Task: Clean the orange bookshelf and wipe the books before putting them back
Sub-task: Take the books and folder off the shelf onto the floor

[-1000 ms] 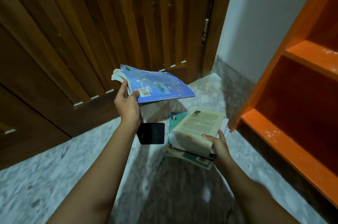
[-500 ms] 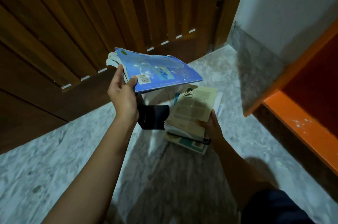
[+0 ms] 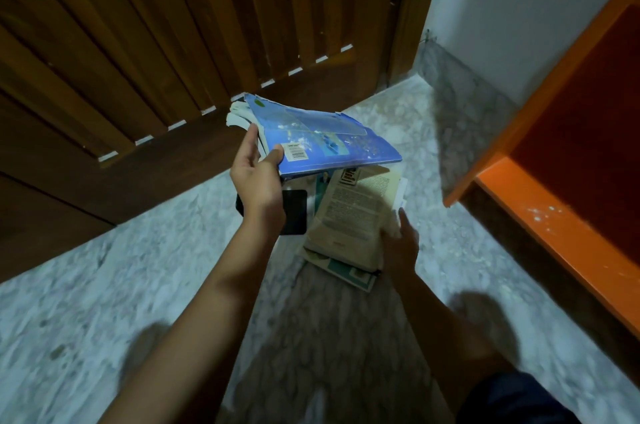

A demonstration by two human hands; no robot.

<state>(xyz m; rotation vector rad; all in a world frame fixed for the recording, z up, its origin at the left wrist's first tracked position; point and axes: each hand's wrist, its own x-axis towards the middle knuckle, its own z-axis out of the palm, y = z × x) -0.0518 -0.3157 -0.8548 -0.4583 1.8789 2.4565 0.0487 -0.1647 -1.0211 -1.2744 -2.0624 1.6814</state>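
Observation:
My left hand grips a worn blue book by its near-left corner and holds it tilted above the floor. White dust specks cover its back and a barcode label shows. Just below it, a beige book lies on top of a small stack on the floor, with a teal-covered book underneath. My right hand rests on the beige book's right edge, fingers on its pages. The orange bookshelf stands at the right, its lowest board dusty and bare.
A black phone-like slab lies on the marble floor left of the stack, partly behind my left wrist. A brown slatted wooden door fills the back. A white wall meets the shelf.
The view has tilted down and left, so less of the shelf shows. My left hand has lowered the blue book closer over the stack. My right hand stays on the beige book.

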